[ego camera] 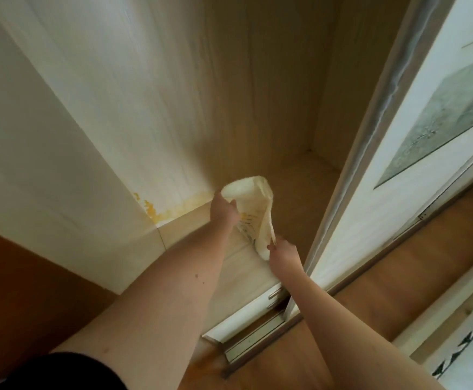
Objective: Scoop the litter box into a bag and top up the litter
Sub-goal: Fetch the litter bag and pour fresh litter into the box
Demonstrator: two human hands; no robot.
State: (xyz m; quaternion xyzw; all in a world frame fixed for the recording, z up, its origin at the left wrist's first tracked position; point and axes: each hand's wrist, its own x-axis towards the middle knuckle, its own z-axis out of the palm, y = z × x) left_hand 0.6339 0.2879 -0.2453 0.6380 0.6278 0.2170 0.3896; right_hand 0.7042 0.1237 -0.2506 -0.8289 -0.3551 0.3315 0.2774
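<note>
A pale cream bag (253, 209) with faint printed text hangs in the air inside an open wardrobe compartment. My left hand (225, 211) grips the bag near its upper left side. My right hand (284, 253) pinches its lower right edge. The bag is stretched between both hands and looks crumpled at the top. No litter box or scoop is in view.
The wardrobe's light wooden walls (258, 80) surround the bag, with a shelf floor (308, 175) below. A sliding door (376, 142) with a picture stands at the right. White drawers with metal handles (274, 294) sit underneath. An orange stain (156, 209) marks the left panel. Brown floor (370, 291) lies below.
</note>
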